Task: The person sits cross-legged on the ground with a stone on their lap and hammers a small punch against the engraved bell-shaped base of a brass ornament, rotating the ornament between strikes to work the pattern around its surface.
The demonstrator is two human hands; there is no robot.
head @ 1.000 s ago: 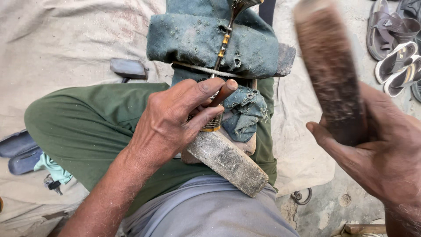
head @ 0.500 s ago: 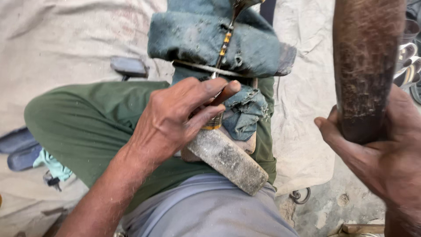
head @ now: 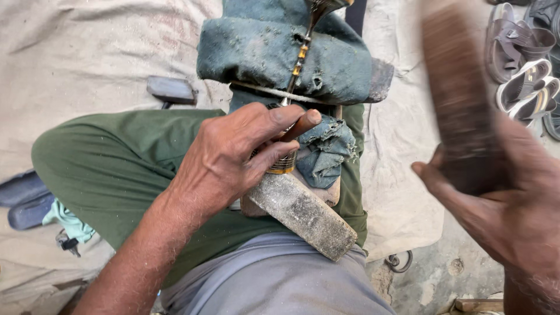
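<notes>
While left hand (head: 233, 154) pinches it, brass-ringed tool (head: 290, 131) stands tilted.

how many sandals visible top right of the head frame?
3 at least: a brown sandal at the top, a second brown sandal overlapping its right side, and a light-strapped sandal below them. Edge-cropped dark footwear may hide more.

The grey rectangular stone block (head: 303, 217) lies on the green-trousered thigh (head: 122, 169); the folded teal cloth pad (head: 280, 52) sits beyond it; brown strapped sandals (head: 522, 64) lie far right on the pale ground sheet (head: 87, 52).
</notes>
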